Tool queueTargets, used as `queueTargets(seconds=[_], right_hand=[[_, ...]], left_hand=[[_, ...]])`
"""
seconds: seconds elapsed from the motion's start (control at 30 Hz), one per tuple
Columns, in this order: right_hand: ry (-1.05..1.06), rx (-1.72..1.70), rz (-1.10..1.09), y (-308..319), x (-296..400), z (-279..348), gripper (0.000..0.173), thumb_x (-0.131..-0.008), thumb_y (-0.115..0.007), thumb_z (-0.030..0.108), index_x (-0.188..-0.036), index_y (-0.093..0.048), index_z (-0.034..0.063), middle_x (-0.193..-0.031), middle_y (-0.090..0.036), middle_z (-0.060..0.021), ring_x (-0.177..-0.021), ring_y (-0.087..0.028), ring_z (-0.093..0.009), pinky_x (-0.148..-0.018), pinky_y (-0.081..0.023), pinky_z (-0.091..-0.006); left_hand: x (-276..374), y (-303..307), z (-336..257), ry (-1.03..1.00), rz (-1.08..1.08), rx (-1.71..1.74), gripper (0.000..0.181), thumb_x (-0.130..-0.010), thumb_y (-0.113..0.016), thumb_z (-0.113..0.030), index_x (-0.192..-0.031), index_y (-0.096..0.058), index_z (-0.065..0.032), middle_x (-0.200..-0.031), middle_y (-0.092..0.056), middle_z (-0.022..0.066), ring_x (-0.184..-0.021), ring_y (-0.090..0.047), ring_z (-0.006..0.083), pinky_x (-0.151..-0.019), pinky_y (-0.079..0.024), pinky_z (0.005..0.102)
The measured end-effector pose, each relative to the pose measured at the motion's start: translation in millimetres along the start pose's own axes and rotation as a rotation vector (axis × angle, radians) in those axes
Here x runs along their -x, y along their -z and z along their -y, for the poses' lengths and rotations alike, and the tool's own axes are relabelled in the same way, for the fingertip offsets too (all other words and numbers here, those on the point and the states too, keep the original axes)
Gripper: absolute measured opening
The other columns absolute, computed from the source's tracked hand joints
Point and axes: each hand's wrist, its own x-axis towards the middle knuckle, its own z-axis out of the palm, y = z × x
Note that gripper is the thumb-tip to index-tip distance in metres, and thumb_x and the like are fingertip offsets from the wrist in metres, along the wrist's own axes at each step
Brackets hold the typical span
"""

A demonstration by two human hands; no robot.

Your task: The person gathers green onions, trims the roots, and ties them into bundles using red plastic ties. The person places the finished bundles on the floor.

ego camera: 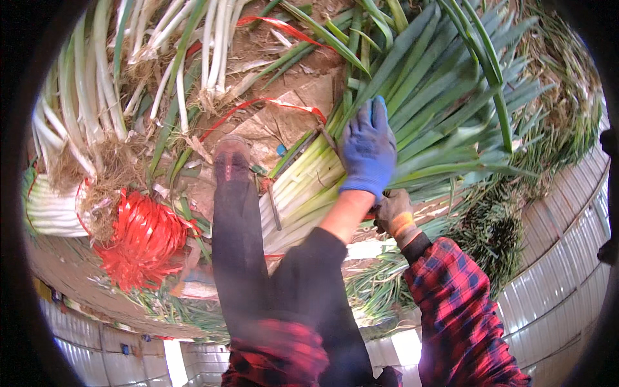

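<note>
A large bundle of long green onions (304,179) lies across the ground, white stalks toward the lower left and green leaves (435,92) fanning to the upper right. My left hand (370,145), in a blue coated glove, lies flat on top where the stalks turn green. Just below it, at the bundle's lower edge, is my right hand (396,213) in a worn grey glove with an orange cuff. Its fingers are curled by something red and dark; what they hold is hidden. A thin brown stick-like piece (274,208) lies on the white stalks.
Loose onions with roots (96,96) lie at upper left. A heap of red plastic ribbon (145,237) sits beside a tied onion bundle (53,205). Red ribbon (261,100) crosses the ground near my shoe (232,150). Piled green leaves (488,232) lie at right, before a corrugated metal wall (556,285).
</note>
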Motion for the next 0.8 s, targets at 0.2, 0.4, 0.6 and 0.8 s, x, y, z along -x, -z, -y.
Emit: queueTargets(seconds=[0.2, 0.4, 0.6, 0.8], right_hand=[[0.215, -0.043, -0.072, -1, 11, 11, 0.056, -0.081, -0.068, 0.059, -0.077, -0.074, 0.0029, -0.067, -0.069, -0.014, -0.063, -0.07, -0.026, -0.068, -0.057, -0.0372], [-0.065, -0.046, -0.03, 1, 20, 29, 0.069, -0.079, -0.063, 0.068, -0.073, -0.074, 0.0007, -0.072, -0.069, -0.0194, -0.076, -0.069, -0.035, -0.075, -0.052, -0.0417], [0.013, -0.081, -0.02, 23, 43, 52, 0.065, -0.079, -0.063, 0.066, -0.074, -0.075, 0.0027, -0.078, -0.07, -0.0203, -0.082, -0.069, -0.036, -0.078, -0.052, -0.0437], [0.136, -0.035, -0.178, 7, 42, 41, 0.06, -0.08, -0.065, 0.062, -0.07, -0.073, 0.0036, -0.067, -0.066, -0.0169, -0.068, -0.067, -0.034, -0.068, -0.051, -0.0435]], left_hand=[[-34, 40, 104, -0.29, -0.138, -0.31, 0.042, -0.094, -0.055, -0.031, -0.131, -0.057, -0.0119, -0.12, -0.064, 0.0137, -0.092, -0.068, 0.0342, -0.082, -0.053, 0.0472], [-71, 49, 138, -0.171, 0.519, -0.694, 0.039, -0.09, -0.056, -0.031, -0.124, -0.062, -0.0114, -0.107, -0.069, 0.0208, -0.093, -0.068, 0.0388, -0.082, -0.053, 0.0484], [-68, 49, 89, -0.129, 0.656, -0.137, 0.033, -0.084, -0.054, -0.029, -0.095, -0.069, -0.0011, -0.091, -0.07, 0.0251, -0.082, -0.068, 0.0403, -0.077, -0.053, 0.0476], [-3, 60, 83, 0.568, 0.646, 0.507, 0.025, -0.095, -0.054, -0.027, -0.094, -0.067, -0.0056, -0.066, -0.056, 0.0026, -0.055, -0.048, 0.0108, -0.052, -0.041, 0.0276]])
